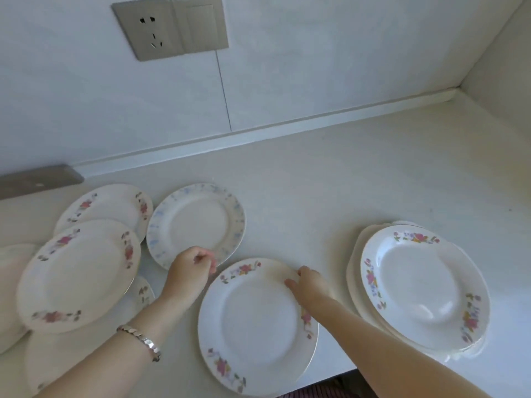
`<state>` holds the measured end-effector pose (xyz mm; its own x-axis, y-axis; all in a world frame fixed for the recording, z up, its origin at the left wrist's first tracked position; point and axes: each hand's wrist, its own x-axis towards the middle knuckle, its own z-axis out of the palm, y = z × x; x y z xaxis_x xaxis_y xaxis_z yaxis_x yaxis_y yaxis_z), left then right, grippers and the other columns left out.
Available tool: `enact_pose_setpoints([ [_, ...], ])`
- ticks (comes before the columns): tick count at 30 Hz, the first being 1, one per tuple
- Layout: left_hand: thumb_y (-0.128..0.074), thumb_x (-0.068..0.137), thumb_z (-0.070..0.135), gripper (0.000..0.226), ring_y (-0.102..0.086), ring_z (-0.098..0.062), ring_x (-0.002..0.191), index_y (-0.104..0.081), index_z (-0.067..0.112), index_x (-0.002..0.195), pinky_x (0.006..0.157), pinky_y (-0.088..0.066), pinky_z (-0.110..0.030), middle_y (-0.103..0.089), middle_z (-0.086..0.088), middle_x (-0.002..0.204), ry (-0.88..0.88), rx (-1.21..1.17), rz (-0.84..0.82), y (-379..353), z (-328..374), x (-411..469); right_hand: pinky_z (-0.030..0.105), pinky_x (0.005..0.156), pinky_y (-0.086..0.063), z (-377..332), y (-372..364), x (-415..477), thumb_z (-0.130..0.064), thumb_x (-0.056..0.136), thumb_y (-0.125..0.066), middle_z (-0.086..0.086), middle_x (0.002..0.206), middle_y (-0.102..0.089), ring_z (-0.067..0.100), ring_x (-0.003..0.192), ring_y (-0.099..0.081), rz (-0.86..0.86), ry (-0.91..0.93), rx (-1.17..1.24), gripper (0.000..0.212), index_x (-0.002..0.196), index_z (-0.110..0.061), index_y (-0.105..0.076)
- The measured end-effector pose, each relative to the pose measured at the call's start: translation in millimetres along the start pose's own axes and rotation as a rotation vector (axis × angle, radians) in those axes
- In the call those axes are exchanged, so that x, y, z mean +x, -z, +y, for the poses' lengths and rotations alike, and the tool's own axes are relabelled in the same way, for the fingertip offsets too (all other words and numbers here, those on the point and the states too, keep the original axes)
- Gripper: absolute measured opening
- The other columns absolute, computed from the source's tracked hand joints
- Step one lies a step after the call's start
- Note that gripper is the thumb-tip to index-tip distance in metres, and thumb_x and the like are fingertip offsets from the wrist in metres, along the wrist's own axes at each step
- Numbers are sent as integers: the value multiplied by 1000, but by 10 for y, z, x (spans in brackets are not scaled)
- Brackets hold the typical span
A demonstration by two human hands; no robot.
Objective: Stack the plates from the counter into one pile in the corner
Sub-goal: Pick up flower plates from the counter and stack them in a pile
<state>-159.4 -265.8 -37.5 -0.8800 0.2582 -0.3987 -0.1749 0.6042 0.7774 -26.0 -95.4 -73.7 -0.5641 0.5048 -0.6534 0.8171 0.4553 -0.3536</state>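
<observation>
The left hand [191, 268] covers the near rim of the blue-rimmed plate [198, 219]; whether it grips is unclear. On the right hand [309, 282], fingertips curl out of sight behind the near plate [255, 320]. Under the top plate [422, 285] of the right pile only edges show, so the count is unclear. The far-left plate [8, 282] is cut off by the frame's edge.

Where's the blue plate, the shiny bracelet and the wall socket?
blue plate [198, 219], head view, on its white middle.
bracelet [140, 341], head view, on its silver links.
wall socket [149, 30], head view, on its grey face.
</observation>
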Motion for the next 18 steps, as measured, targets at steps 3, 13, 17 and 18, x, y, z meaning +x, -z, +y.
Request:
enact_pose_setpoints([
  [3,-44,85,-2,32,-64,-28,79,-60,15,63,74,-45,-36,-67,-3,69,18,28,-44,91,-108,107,24,58,-41,-3,55,56,-26,88,-56,3,82,-61,18,71,-59,-42,-39,242,17,77,-14,-51],
  [13,-36,95,32,32,-62,-28,91,-58,11,83,82,-52,-37,-65,-10,89,5,48,-233,-168,129,9,19,53,-47,377,878,-393,-12,80,-68,1,65,-64,14,55,-60,240,46,792,11,72,-17,-63],
  [17,-30,100,31,45,-59,-19,49,-55,9,70,42,-50,-25,-60,-8,57,-29,11,-409,-574,560,-293,20,45,-48,843,1207,-581,-10,81,-67,0,55,-65,9,41,-59,399,-27,1050,9,73,-13,-65],
  [18,-31,100,29,43,-56,-17,46,-52,11,68,39,-47,-23,-58,-7,56,-86,34,-414,-707,679,-356,23,48,-48,981,1258,-615,-11,82,-66,0,54,-65,13,44,-59,434,-48,1066,10,72,-14,-65],
])
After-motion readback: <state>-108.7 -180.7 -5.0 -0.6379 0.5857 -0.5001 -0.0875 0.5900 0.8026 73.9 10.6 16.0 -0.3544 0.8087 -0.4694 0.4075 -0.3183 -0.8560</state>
